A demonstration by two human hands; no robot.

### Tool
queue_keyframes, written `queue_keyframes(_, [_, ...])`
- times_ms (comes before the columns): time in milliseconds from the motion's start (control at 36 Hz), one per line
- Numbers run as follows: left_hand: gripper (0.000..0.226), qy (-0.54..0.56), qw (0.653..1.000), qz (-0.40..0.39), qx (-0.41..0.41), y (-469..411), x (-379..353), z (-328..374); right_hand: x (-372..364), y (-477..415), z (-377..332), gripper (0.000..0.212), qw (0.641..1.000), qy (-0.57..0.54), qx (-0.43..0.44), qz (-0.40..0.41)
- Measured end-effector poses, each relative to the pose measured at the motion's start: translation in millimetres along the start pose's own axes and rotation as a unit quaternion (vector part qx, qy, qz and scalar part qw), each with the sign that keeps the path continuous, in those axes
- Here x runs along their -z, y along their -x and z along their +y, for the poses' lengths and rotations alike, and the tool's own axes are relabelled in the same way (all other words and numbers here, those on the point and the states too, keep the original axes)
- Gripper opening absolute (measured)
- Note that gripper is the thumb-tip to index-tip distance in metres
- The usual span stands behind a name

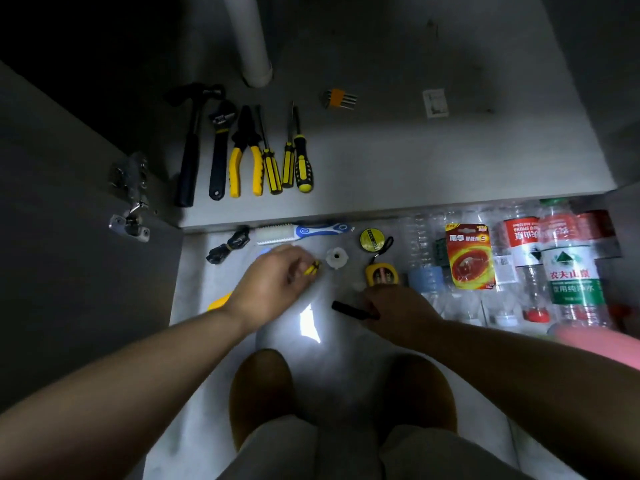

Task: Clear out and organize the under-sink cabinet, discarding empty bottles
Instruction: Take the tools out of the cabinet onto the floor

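the cabinet point(415, 161) stood open well beyond the fingers of the left hand point(277, 282) and the right hand point(398, 310). the bottles point(571, 271) (clear plastic, some upright, some lying) were heaped on the floor to the right of the right fingers, just outside the cabinet's front edge. far ahead of the left fingers, on the cabinet floor, lay a row: hammer point(192, 147), wrench point(220, 147), pliers point(244, 157) and three screwdrivers point(270, 168). a brush point(304, 232) lay just beyond the left fingers, along that front edge. a battery pack point(469, 258) rested against the bottles, right of the right fingers. a tape measure point(381, 273) sat just ahead of the right fingers. the right fingers were wrapped round the near end of a black rod point(353, 310), which pointed toward the left hand. the left fingers were curled, pinching a small yellow-and-black bit point(312, 268) at their tips.
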State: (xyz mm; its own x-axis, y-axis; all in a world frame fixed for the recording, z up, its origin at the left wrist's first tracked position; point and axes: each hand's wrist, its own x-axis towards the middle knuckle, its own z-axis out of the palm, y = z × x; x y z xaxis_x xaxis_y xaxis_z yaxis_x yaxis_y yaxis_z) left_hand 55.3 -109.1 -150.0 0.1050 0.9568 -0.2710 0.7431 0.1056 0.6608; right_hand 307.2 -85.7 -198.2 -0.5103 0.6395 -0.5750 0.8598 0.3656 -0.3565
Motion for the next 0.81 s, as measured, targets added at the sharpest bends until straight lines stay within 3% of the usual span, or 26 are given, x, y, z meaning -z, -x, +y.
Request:
queue_keyframes(111, [0.017, -0.018, 0.996, -0.031, 0.078, 27, -22, -32, -1, -2, -5, 0.021, 1.000, 0.011, -0.015, -0.009])
queue_keyframes(222, [0.006, -0.020, 0.991, -0.023, 0.130, 36, -38, -50, -2, -1, -5, 0.020, 1.000, 0.012, -0.021, -0.006])
queue_keyframes(500, [0.002, -0.025, 0.987, 0.009, 0.156, 21, -48, -51, 2, 2, -7, 0.031, 0.995, 0.074, -0.048, 0.043])
queue_keyframes(694, [0.015, 0.001, 0.980, 0.006, 0.200, 20, -43, -49, 8, 4, -7, 0.013, 0.993, 0.040, -0.071, 0.090])
queue_keyframes(806, [0.035, -0.003, 0.982, 0.012, 0.188, 25, -40, -50, 20, 7, -7, 0.013, 0.993, -0.008, -0.047, 0.105])
